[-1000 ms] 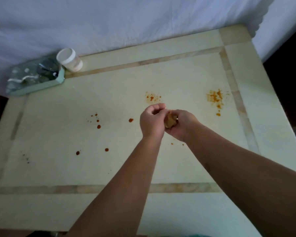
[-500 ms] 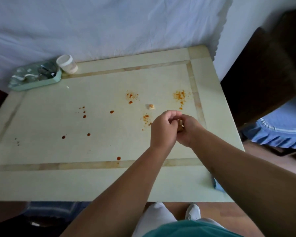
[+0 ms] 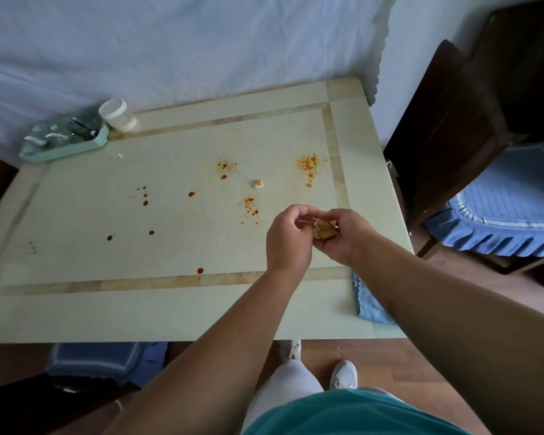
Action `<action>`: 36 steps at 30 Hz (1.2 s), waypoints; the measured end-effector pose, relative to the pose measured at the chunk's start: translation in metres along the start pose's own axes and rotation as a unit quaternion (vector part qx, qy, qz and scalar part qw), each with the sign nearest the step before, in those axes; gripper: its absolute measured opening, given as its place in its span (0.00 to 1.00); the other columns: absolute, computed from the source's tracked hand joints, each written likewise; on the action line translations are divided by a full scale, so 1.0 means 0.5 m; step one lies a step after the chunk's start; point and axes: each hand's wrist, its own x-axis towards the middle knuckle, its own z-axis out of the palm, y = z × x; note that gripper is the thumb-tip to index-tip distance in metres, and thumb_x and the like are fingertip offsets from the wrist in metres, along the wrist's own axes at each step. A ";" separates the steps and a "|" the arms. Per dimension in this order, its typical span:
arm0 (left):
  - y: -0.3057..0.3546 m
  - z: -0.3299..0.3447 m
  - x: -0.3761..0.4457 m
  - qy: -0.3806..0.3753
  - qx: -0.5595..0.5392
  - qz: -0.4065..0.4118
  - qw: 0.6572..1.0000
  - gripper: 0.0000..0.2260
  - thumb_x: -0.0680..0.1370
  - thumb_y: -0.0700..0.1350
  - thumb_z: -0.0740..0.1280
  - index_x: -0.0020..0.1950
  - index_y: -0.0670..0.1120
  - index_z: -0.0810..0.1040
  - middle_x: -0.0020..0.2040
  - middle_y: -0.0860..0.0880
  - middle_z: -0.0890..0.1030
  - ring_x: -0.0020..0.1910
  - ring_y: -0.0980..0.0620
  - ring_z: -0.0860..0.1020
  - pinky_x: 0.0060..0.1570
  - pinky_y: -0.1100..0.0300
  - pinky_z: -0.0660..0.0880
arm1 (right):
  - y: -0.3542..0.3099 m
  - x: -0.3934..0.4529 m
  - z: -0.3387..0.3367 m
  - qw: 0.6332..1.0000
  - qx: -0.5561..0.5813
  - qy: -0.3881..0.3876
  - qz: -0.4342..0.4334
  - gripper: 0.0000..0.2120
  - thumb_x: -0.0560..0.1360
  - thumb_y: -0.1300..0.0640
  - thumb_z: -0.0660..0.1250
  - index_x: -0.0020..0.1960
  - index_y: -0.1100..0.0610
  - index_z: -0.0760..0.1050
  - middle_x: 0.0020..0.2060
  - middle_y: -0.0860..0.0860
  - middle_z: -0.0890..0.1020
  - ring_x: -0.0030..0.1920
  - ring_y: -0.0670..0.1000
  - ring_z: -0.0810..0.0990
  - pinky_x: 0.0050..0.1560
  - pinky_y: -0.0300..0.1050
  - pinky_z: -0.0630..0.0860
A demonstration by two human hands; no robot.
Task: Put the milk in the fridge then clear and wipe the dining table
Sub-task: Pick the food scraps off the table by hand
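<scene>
Far left of the hands, at the back edge of the pale green stone counter (image 3: 76, 309), a mint-green tray (image 3: 64, 140) holds crumpled clear wrapping, with a white-lidded round plastic jar (image 3: 117, 116) touching its right end. 1 small tan crumb (image 3: 258, 183) lies beyond the left hand (image 3: 291, 238), nearer it than the right. The left fingers (image 3: 299, 213) curl, pinching toward the tan food scraps (image 3: 325, 229) cupped in the right hand (image 3: 343, 237). No milk shows.

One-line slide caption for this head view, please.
Right hand cups collected food scraps, left hand adds more above the stained dining table; one crumb remains.
</scene>
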 end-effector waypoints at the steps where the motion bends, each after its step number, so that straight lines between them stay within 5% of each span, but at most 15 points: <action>1: 0.002 0.002 -0.003 -0.002 -0.001 -0.002 1.000 0.15 0.75 0.36 0.63 0.51 0.54 0.81 0.47 0.57 0.83 0.47 0.60 0.81 0.49 0.60 0.80 | 0.000 -0.001 -0.005 1.000 0.001 -0.003 0.004 0.17 0.76 0.69 0.56 0.62 0.72 0.73 0.53 0.66 0.78 0.43 0.60 0.79 0.36 0.49 0.81; 4: 0.004 0.007 -0.006 0.003 -0.005 0.002 1.000 0.14 0.76 0.37 0.63 0.51 0.54 0.81 0.47 0.58 0.83 0.47 0.61 0.80 0.48 0.64 0.78 | -0.003 0.000 -0.020 1.000 0.030 -0.006 0.006 0.17 0.77 0.69 0.56 0.64 0.71 0.72 0.50 0.64 0.78 0.37 0.58 0.81 0.35 0.48 0.81; 8: -0.005 0.010 0.010 0.020 -0.017 -0.001 1.000 0.13 0.77 0.37 0.63 0.52 0.53 0.81 0.48 0.58 0.82 0.48 0.62 0.79 0.48 0.68 0.76 | -0.015 0.001 -0.033 1.000 0.019 0.002 -0.001 0.06 0.77 0.67 0.60 0.51 0.67 0.74 0.40 0.61 0.77 0.38 0.56 0.80 0.37 0.50 0.83; 14: -0.036 0.026 0.057 0.016 -0.015 -0.049 0.999 0.12 0.78 0.38 0.63 0.54 0.52 0.81 0.50 0.58 0.81 0.48 0.63 0.78 0.42 0.73 0.70 | -0.039 0.022 -0.052 0.999 0.007 0.031 -0.010 0.04 0.78 0.67 0.62 0.49 0.65 0.75 0.40 0.60 0.78 0.40 0.55 0.80 0.36 0.47 0.83; 24: -0.142 -0.027 0.212 0.024 0.091 -0.118 0.989 0.12 0.77 0.40 0.64 0.57 0.51 0.79 0.55 0.54 0.80 0.52 0.54 0.79 0.49 0.61 0.73 | -0.056 0.090 -0.024 0.999 0.013 0.037 -0.010 0.04 0.78 0.67 0.61 0.48 0.64 0.75 0.39 0.59 0.78 0.39 0.55 0.79 0.37 0.47 0.83; 30: -0.177 -0.048 0.324 0.025 0.158 -0.087 0.983 0.15 0.76 0.41 0.64 0.63 0.50 0.77 0.59 0.50 0.78 0.51 0.54 0.76 0.49 0.61 0.71 | -0.052 0.133 -0.005 0.999 0.029 0.031 -0.023 0.07 0.78 0.71 0.58 0.48 0.65 0.74 0.40 0.61 0.77 0.41 0.57 0.79 0.38 0.47 0.83; 36: -0.184 -0.025 0.397 -0.008 0.216 -0.037 0.976 0.17 0.76 0.40 0.66 0.65 0.49 0.77 0.62 0.46 0.76 0.59 0.46 0.77 0.59 0.51 0.75 | -0.043 0.173 0.004 0.998 0.037 0.056 -0.016 0.07 0.78 0.71 0.58 0.49 0.65 0.74 0.40 0.61 0.78 0.40 0.57 0.80 0.42 0.51 0.82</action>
